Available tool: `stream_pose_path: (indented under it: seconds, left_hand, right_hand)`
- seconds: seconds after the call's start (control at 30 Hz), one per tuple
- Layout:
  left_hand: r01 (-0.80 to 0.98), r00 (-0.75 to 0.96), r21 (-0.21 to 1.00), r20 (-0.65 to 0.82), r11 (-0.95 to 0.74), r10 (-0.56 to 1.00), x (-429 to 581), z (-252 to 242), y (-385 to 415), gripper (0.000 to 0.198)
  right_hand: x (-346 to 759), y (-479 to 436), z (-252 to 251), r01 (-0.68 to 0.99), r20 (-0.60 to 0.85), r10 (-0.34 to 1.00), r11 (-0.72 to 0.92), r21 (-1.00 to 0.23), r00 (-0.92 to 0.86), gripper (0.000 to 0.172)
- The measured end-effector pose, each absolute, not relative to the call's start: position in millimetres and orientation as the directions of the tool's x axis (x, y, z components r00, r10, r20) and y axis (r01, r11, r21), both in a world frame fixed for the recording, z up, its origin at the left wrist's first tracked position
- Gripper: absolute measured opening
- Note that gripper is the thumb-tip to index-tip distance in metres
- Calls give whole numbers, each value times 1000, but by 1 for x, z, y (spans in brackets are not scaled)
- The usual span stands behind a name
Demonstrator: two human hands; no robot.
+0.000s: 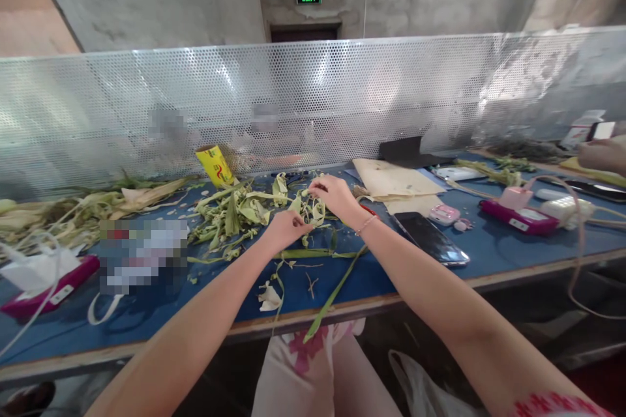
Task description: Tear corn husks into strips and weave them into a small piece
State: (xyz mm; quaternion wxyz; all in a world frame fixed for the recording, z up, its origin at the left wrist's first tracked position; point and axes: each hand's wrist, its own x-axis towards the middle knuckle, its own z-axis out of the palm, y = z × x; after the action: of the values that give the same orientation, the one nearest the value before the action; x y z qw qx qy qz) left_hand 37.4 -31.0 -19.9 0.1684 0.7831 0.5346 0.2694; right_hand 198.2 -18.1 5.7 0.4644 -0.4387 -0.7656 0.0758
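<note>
Between my two hands, just above the blue tabletop, is a pale green leafy plant stem. My right hand is closed in a pinch at its upper end. Lower and to the left, my left hand pinches at its leaves, thumb and fingers together. Beside my left hand lies a loose heap of wilted green plant pieces. A long green leaf reaches over the table's front edge, and a whitish dry leaf lies near that edge.
A dark phone, a pink earphone case and brown paper lie on the right. Magenta power strips with cables stand on both sides. Behind rises a perforated metal screen; a yellow box leans there. Another person's hand shows far right.
</note>
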Motion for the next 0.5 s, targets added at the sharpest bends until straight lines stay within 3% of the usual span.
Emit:
stream_pose_path:
  seconds: [0.17, 0.3, 0.4, 0.5]
  left_hand:
    - [699, 379, 510, 330, -501, 865, 41, -34, -32, 24]
    - [654, 380, 564, 331, -504, 864, 39, -30, -28, 19]
    - [591, 331, 644, 356, -486, 874, 35, -22, -25, 13]
    - [365, 332, 798, 369, -479, 868, 32, -16, -23, 13]
  right_hand:
    - [211, -10, 4, 585, 726, 682, 625, -517, -87, 15]
    - [207, -11, 1, 570, 735, 669, 649, -504, -111, 13]
    - [201, -11, 1, 427, 682, 731, 625, -653, -28, 14]
    - [196, -9, 1, 150, 590, 807, 579, -802, 37, 13]
